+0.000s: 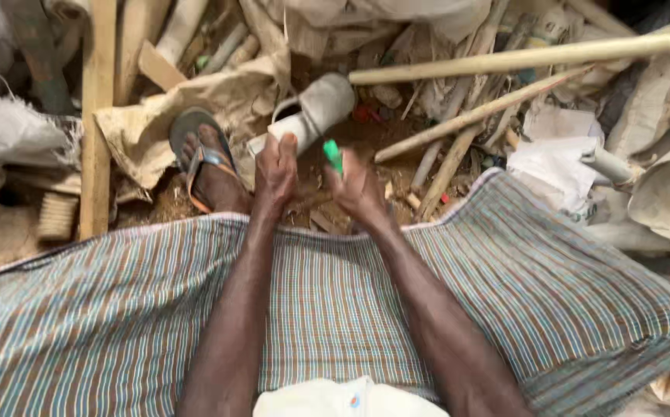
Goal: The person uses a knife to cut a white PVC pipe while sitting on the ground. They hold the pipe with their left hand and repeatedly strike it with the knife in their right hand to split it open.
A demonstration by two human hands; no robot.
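1. The grey pipe fitting (pixel 316 112) sat just past the person's knees, above the littered ground, its near end pinched in the left hand (pixel 275 168). That grip looked narrow, mostly fingertips on the rim, so I judged the fitting could twist or drop if the other hand pressed hard on it.
2. The right hand (pixel 358 189) was closed around a small green tool (pixel 334 155) pointing up toward the fitting. With the tip so near the left fingers, a slip might have caught them.
3. The sandalled foot (pixel 207 166) rested on the dirt just beside the fitting; anything that fell would likely have landed on or near it.
4. Long pale sticks (pixel 520 58) lay well apart behind, amid torn sacking (pixel 196 108) and scraps that could swallow a dropped piece.
5. I could not make out what the green tool was; the fist hid its lower part. The fitting's near end was covered by the left hand, and the striped cloth (pixel 505 293) hid the legs.
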